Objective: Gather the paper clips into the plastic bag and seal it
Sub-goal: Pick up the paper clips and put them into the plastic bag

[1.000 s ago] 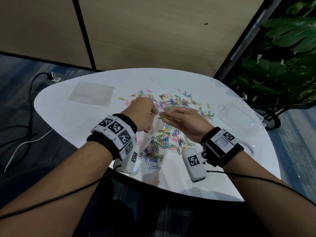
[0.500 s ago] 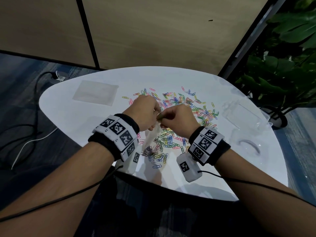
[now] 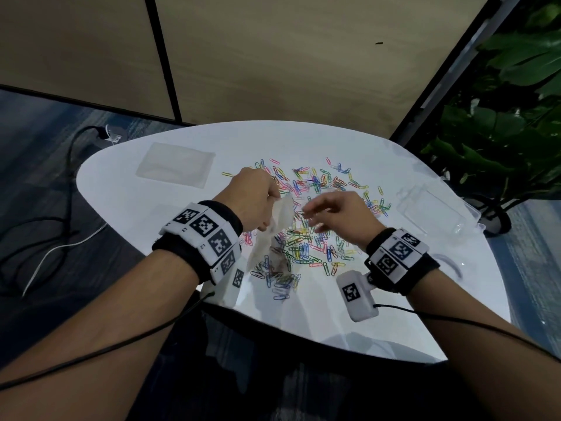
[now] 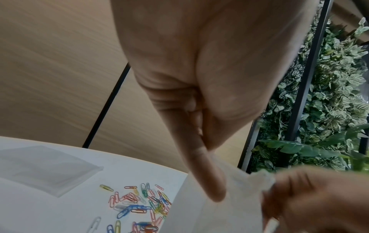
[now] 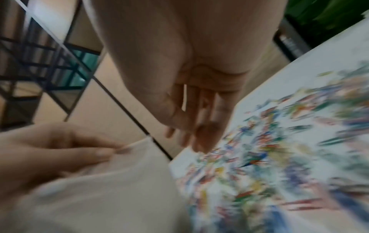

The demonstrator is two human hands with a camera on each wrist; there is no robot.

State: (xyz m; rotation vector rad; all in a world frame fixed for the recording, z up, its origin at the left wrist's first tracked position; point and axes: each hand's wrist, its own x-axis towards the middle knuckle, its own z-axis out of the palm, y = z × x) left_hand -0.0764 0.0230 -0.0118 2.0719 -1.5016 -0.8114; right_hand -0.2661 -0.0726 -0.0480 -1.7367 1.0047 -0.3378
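Colourful paper clips [image 3: 315, 189] lie scattered over the middle of the white table [image 3: 121, 214]. My left hand [image 3: 271, 199] pinches the top edge of a clear plastic bag [image 3: 280, 221]. The bag hangs down to the table, with several clips [image 3: 274, 267] in its bottom. The left wrist view shows thumb and forefinger pinching the bag [image 4: 219, 212]. My right hand [image 3: 312, 217] hovers just right of the bag's mouth, above the clips, fingers straight and spread, holding nothing. In the right wrist view its fingers [image 5: 196, 126] point at the blurred clips [image 5: 279, 157].
A stack of clear bags [image 3: 174, 168] lies at the table's back left. A clear plastic box [image 3: 431, 208] stands at the right edge. Cables [image 3: 60, 244] trail on the floor to the left, and a plant [image 3: 501, 132] stands at the right.
My right hand, which was pinching at the bag's mouth, has drawn away to the right and opened. The left hand still holds the bag's top.
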